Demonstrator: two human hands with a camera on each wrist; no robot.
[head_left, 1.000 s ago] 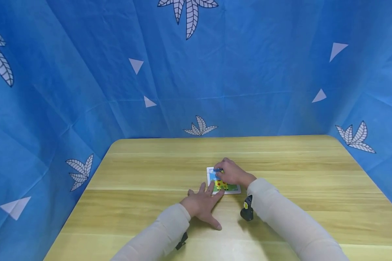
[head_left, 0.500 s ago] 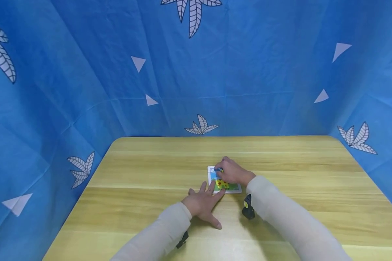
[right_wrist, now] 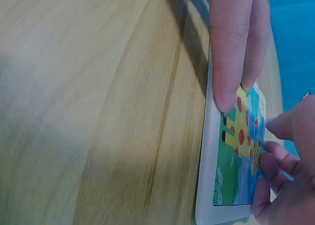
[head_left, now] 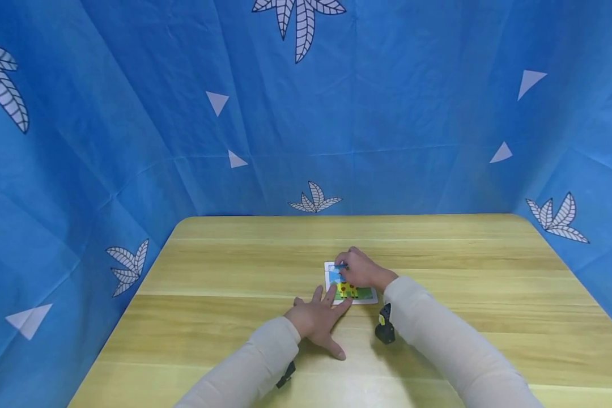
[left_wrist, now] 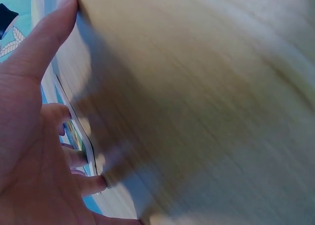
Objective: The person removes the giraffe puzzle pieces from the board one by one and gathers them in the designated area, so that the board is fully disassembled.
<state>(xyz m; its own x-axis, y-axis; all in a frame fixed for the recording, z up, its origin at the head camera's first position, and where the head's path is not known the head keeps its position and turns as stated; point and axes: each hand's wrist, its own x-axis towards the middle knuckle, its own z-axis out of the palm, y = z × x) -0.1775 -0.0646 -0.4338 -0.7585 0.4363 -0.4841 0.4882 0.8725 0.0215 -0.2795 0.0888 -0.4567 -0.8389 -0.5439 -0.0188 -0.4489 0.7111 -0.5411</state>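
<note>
— Where the sleeves come in at the near edge, what sits closest?

— Two pale sleeves, each with a small black wrist camera (head_left: 385, 331) strapped beneath. Just beyond them the left hand (head_left: 317, 320) lies flat on the wooden surface (head_left: 224, 272), fingers spread and straight, thumb out to the side.

— Does that left grip hold anything?

— No, it is open and pressing down. Its fingertips (right_wrist: 230, 43) rest on the near white border of the puzzle board (head_left: 350, 283), as the right wrist view shows: two straight fingers lie across the frame's edge.

— And the board itself?

— It lies flat on the surface near the middle, a small white-framed picture of a yellow giraffe with red spots on green ground under blue sky.

— What is the right hand doing?

— The right hand (head_left: 361, 270) is over the far part of the board, fingers curled. Its grip is narrow: thumb and fingertips pinch a small blue puzzle piece (head_left: 340, 266) at the board's upper left corner, touching or just above the picture; I cannot tell which.

— Does the left wrist view add anything?

— Only the palm and thumb against the blurred wood, with the board's edge as a thin line beside the fingers.

— And farthest back?

— A blue cloth (head_left: 336, 124) with white leaves and triangles hangs round the surface on three sides.
</note>
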